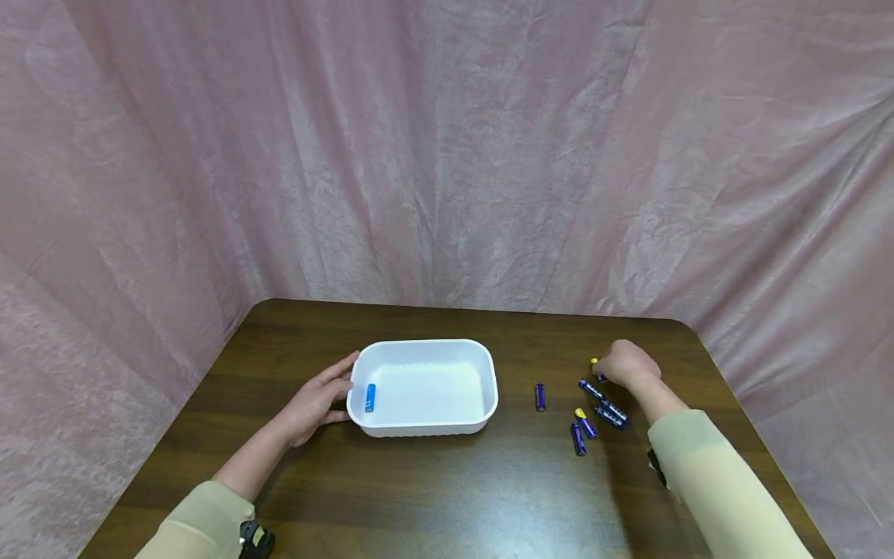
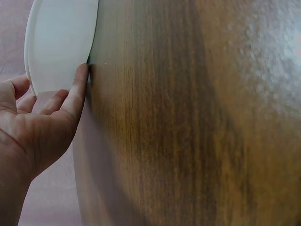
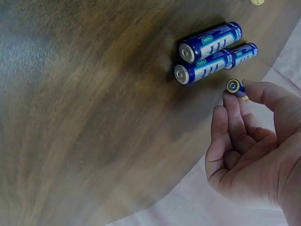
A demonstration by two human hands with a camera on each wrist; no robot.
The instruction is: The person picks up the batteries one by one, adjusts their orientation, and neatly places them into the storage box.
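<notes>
A white tray (image 1: 482, 365) sits mid-table with one blue battery (image 1: 370, 397) lying at its left end. My left hand (image 1: 317, 400) rests with straight fingers against the tray's left rim (image 2: 56, 52). Several blue batteries lie loose to the right, one alone (image 1: 539, 396) and others (image 1: 583, 425) clustered. My right hand (image 1: 624, 362) pinches a blue battery with a yellow end (image 3: 234, 87) between thumb and fingertips, just above the table beside two lying batteries (image 3: 209, 52).
The dark wooden table (image 1: 447, 489) has rounded corners, and its right edge lies close to my right hand. Pink cloth (image 1: 447, 155) hangs behind and on both sides.
</notes>
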